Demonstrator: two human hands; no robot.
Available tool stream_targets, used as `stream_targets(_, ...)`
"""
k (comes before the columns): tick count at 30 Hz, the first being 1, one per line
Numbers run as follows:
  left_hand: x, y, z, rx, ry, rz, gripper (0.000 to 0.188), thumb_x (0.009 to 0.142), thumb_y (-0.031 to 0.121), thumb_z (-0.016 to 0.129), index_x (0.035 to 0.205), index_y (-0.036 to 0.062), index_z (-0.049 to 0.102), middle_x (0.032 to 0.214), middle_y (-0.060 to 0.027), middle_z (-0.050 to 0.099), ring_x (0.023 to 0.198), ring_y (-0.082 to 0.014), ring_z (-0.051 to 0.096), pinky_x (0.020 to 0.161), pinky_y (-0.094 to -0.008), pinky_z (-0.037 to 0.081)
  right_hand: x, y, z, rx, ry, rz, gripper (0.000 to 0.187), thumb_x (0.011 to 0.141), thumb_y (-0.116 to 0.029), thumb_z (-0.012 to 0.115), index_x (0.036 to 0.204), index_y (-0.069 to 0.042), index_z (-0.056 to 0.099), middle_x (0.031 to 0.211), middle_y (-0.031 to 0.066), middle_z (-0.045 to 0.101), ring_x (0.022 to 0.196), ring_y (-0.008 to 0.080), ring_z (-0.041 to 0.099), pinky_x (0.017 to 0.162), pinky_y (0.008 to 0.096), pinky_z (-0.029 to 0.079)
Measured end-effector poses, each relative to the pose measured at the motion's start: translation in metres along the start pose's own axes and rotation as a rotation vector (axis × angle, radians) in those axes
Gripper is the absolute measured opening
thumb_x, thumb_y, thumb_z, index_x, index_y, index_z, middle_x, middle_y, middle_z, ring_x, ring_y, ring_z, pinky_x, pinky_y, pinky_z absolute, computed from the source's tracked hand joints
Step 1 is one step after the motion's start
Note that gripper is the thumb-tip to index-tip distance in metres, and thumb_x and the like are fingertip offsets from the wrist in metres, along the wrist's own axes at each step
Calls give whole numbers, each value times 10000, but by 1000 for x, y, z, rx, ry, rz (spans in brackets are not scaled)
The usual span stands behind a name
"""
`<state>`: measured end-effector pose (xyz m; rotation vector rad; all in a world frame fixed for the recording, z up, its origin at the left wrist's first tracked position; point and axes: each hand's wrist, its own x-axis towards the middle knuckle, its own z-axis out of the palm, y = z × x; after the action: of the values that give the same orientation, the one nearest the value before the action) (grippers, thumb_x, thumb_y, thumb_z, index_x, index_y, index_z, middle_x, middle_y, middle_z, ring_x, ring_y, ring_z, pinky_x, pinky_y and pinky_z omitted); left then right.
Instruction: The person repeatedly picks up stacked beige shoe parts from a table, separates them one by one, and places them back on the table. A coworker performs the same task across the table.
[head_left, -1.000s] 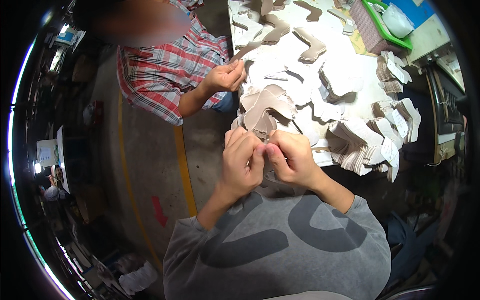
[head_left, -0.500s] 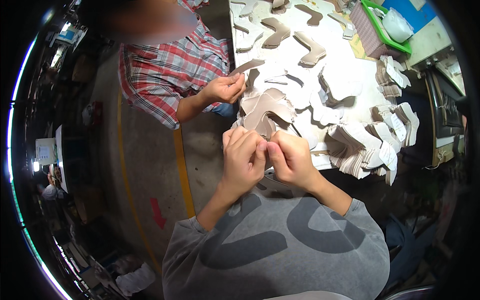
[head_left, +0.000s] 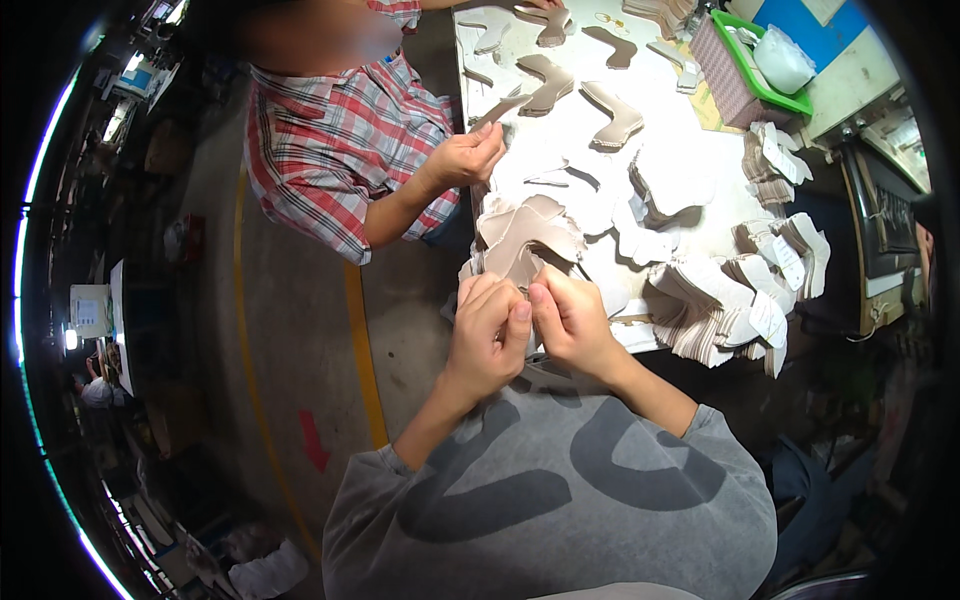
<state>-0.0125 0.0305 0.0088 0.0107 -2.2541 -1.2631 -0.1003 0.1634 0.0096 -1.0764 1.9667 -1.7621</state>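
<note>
A grey short-sleeved shirt [head_left: 560, 480] bears large darker grey shapes.

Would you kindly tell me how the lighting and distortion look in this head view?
Head view: strong fisheye bend with a black rim; the white table is brightly lit, the floor at left dim; both hands look reasonably sharp; a co-worker's face is blurred.

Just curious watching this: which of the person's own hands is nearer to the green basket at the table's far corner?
Right. The right hand lies on the green basket's side; the left hand is beside it, farther away.
</note>
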Motion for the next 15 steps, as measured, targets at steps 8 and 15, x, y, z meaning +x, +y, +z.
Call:
stream_targets(8,2,1,4,80,0,-67,253,1021,150,578,790,60,527,698,-66,466,687,-263,490,737,-399,369,-2,9,3,107,31,-13,218,1038,-95,590,843,-12,537,624,105,522,517,202,481,512,344,394)
stream_targets(15,4,-4,9,-6,-4,-133,225,1018,134,576,811,55,536,709,-72,477,689,-276,481,739,-400,372,-3,19,3,153,37,24,221,1053,-106,562,854,-12,542,629,84,532,529,159,477,508,332,394)
